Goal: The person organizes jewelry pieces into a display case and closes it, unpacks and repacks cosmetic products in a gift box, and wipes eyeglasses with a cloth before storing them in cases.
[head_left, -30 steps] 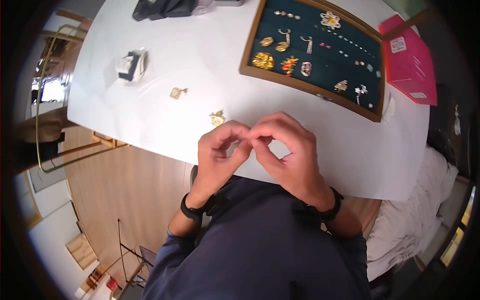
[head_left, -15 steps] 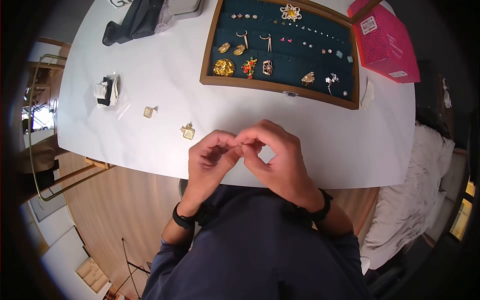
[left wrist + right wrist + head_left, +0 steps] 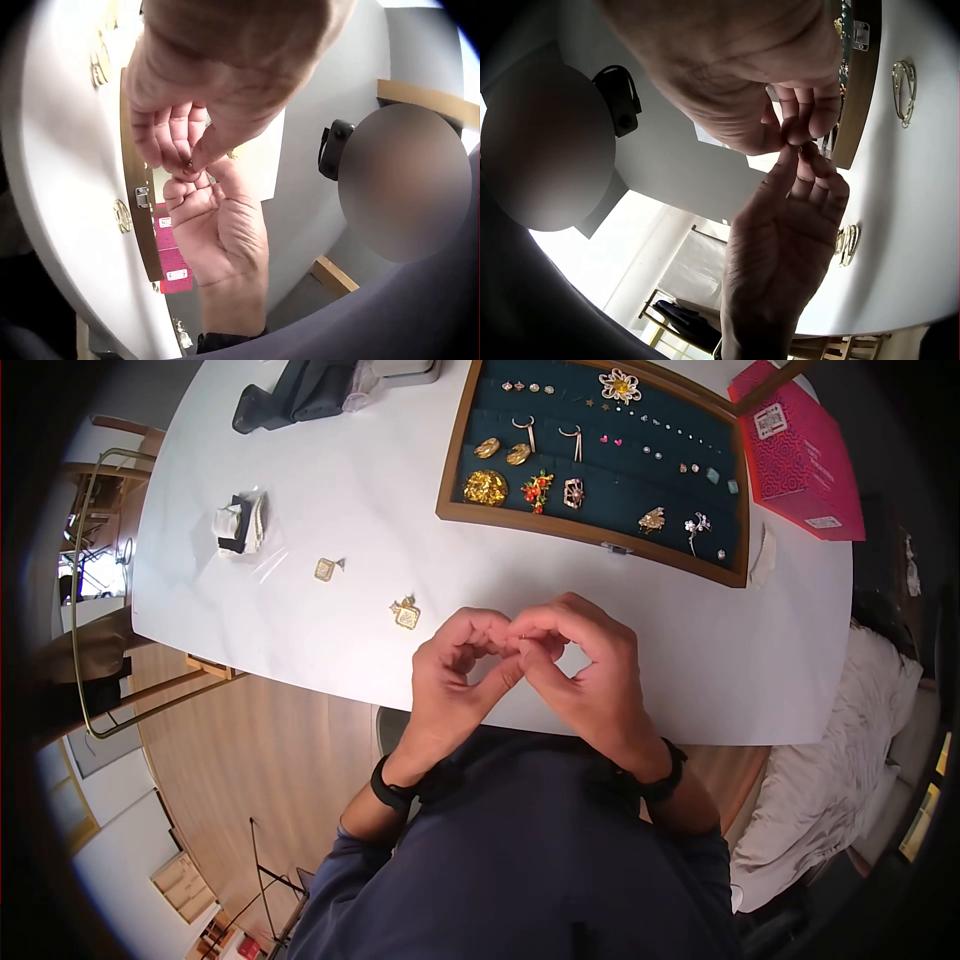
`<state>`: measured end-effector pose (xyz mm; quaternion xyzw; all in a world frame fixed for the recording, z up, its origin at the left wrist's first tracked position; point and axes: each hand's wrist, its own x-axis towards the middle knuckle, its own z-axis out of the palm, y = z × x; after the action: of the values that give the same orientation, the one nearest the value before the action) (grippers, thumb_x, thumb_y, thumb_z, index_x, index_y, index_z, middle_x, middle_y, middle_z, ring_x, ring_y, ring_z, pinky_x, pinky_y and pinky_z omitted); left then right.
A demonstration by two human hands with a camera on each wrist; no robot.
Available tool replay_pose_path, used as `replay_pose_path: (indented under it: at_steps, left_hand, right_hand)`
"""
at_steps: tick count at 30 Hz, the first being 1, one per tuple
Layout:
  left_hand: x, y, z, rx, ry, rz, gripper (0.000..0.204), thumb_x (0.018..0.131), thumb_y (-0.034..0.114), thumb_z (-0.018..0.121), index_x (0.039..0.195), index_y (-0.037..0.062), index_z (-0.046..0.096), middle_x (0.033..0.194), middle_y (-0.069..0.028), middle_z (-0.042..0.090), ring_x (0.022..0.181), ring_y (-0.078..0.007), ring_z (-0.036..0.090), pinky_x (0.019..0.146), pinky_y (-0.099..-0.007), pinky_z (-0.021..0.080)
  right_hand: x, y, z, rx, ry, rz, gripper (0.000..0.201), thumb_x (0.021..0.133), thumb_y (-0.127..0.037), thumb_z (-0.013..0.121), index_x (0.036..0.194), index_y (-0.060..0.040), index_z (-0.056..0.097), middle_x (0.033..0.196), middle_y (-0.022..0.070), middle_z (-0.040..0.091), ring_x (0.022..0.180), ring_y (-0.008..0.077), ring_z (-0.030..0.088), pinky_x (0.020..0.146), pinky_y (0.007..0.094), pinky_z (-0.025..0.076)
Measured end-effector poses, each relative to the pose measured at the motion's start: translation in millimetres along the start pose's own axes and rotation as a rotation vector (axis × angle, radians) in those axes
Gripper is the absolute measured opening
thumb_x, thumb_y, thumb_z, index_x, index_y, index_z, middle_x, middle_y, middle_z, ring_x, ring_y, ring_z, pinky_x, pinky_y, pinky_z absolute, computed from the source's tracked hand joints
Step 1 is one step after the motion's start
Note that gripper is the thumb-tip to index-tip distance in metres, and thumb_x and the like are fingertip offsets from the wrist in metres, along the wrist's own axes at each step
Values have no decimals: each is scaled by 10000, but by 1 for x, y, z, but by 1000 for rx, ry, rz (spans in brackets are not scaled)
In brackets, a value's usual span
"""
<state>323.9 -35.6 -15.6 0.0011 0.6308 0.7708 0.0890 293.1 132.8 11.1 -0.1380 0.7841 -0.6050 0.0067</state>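
Where the left hand [image 3: 455,665] and the right hand [image 3: 598,670] meet fingertip to fingertip, a small glinting piece [image 3: 190,165] is held between them, over the near edge of the white table [image 3: 720,660]. It appears as a bright, metallic-looking speck, much smaller than the two ornaments lying on the tabletop: a square gold-toned ornament [image 3: 406,615], just beside the left hand, and a paler square ornament [image 3: 325,569], farther to the left. Beyond the hands, a wood-framed case [image 3: 540,531] with a dark green lining displays rows of jewellery [image 3: 537,490].

Both hands are closed in a pinch, thumb against forefinger, with the small piece caught at the tips; the thumb and forefinger of the right hand form a rounded loop. The remaining fingers of the left hand bend in toward its palm.

The fingertips cover most of the small piece, so its shape and full colour cannot be made out; in the head view it is only a faint glint. How much of the grip belongs to each hand is hard to judge. The upper edge of the head view cuts off part of the case and of a dark bundle [image 3: 300,398].
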Motion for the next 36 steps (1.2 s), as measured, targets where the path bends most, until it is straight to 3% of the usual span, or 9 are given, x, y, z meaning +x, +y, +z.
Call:
replay_pose_path:
  at_steps: [9, 20, 24, 27, 36]
  left_hand:
    - [-1, 2, 2, 79, 58, 74, 284, 902, -117, 703, 1150, -20, 605, 1040, -57, 690, 994, -132, 677, 944, -302, 536]
    - [-2, 1, 3, 187, 72, 99, 337, 889, -106, 720, 1192, -14, 604, 988, -59, 714, 898, -104, 667, 847, -262, 528]
    - [0, 3, 4, 204, 80, 117, 338, 884, -108, 721, 1186, -11, 602, 947, -44, 710, 869, -96, 661, 816, -256, 522]
    - [-1, 4, 4, 205, 68, 96, 355, 880, -123, 703, 1195, -22, 577, 1039, -78, 690, 934, -131, 671, 889, -301, 519]
    - [-1, 2, 0, 210, 63, 113, 270, 878, -137, 691, 1078, 1, 572, 988, -80, 698, 924, -139, 671, 875, -299, 525]
  right_hand:
    - [-2, 2, 0, 50, 2, 43, 130, 839, 52, 706, 932, -38, 704, 850, 42, 691, 703, 136, 639, 659, 274, 518]
    - [-2, 0, -5, 143, -33, 143, 91, 857, 40, 698, 930, -15, 690, 879, 53, 713, 766, 129, 662, 714, 268, 533]
    - [-4, 4, -4, 143, 4, 120, 86, 849, 43, 693, 915, -12, 685, 855, 57, 709, 752, 127, 656, 709, 270, 533]
    - [-4, 4, -6, 128, 24, 108, 86, 843, 45, 695, 908, -11, 684, 843, 60, 707, 744, 128, 656, 703, 272, 534]
    - [-8, 11, -6, 149, 151, 88, 119, 824, 50, 706, 921, -18, 691, 825, 57, 701, 715, 126, 664, 681, 271, 537]
